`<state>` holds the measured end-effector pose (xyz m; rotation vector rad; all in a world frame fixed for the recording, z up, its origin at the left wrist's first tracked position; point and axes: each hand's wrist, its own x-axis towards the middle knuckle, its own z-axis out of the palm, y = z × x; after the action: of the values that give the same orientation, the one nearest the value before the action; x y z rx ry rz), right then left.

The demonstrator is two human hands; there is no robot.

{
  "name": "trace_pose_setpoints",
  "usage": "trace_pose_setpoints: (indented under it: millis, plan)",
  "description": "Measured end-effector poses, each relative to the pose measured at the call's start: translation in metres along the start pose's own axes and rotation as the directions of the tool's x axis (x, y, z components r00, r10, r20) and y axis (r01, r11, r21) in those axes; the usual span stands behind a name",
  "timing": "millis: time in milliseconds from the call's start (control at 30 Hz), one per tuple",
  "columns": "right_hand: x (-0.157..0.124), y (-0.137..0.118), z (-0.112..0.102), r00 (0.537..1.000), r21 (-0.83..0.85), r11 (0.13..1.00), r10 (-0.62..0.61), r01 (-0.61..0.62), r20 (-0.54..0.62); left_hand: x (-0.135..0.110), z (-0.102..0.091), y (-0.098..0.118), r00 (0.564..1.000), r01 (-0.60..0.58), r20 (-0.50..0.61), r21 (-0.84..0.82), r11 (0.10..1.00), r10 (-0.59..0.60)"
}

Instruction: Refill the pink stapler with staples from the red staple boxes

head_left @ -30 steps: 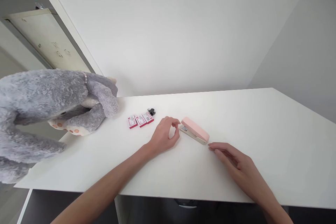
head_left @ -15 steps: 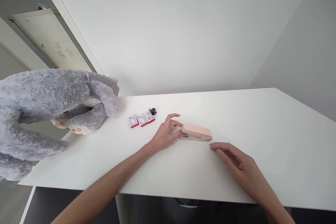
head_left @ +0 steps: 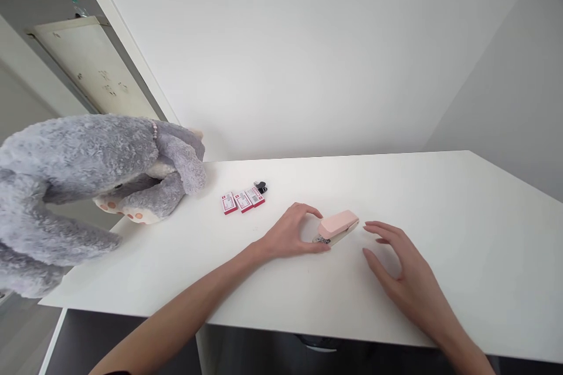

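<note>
A pink stapler (head_left: 338, 227) lies on the white table (head_left: 440, 205), its metal end toward me. My left hand (head_left: 294, 231) curls round that near end, thumb and fingers touching the stapler. My right hand (head_left: 398, 263) hovers just right of the stapler with fingers spread, holding nothing and not touching it.
Three small red staple boxes (head_left: 243, 201) lie in a row left of the stapler, with a black binder clip (head_left: 261, 187) behind them. A large grey plush toy (head_left: 97, 170) sprawls over the table's left end. A white wall stands behind the table.
The stapler has been turned so its metal end faces me. My left hand has closed round that end. My right hand has lifted off the table and moved toward the stapler.
</note>
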<state>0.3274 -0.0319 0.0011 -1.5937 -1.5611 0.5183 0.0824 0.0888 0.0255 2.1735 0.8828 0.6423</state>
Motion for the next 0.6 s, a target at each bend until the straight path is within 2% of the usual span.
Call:
trace_pose_setpoints:
  millis: [133, 200, 267, 333, 433, 600]
  plan:
    - [0.024, 0.0, 0.015, 0.972, -0.13, 0.963, -0.234, 0.236, 0.031, 0.002, 0.002, -0.002, 0.995, -0.103, -0.015, 0.051, 0.993, 0.104]
    - [0.039, -0.001, 0.019, 0.938, -0.135, 0.929, -0.335, 0.344, 0.084, 0.002, 0.003, -0.003, 0.991, -0.125, -0.037, 0.047, 0.991, 0.127]
    - [0.052, -0.004, 0.021, 0.907, -0.103, 0.909, -0.383, 0.404, 0.174, 0.001, 0.003, -0.003, 0.991, -0.117, -0.066, 0.033, 0.993, 0.119]
    - [0.064, -0.008, 0.022, 0.898, -0.057, 0.926, -0.344, 0.372, 0.274, 0.001, 0.003, -0.003, 0.991, -0.095, -0.093, 0.013, 0.995, 0.096]
    - [0.079, -0.011, 0.025, 0.899, -0.009, 0.965, -0.241, 0.262, 0.366, 0.001, 0.001, -0.005, 0.992, -0.025, -0.121, -0.017, 1.0, 0.022]
    - [0.098, -0.011, 0.04, 0.903, 0.071, 0.983, -0.186, 0.172, 0.388, 0.004, -0.003, -0.012, 0.978, 0.109, -0.169, -0.071, 0.992, -0.119]
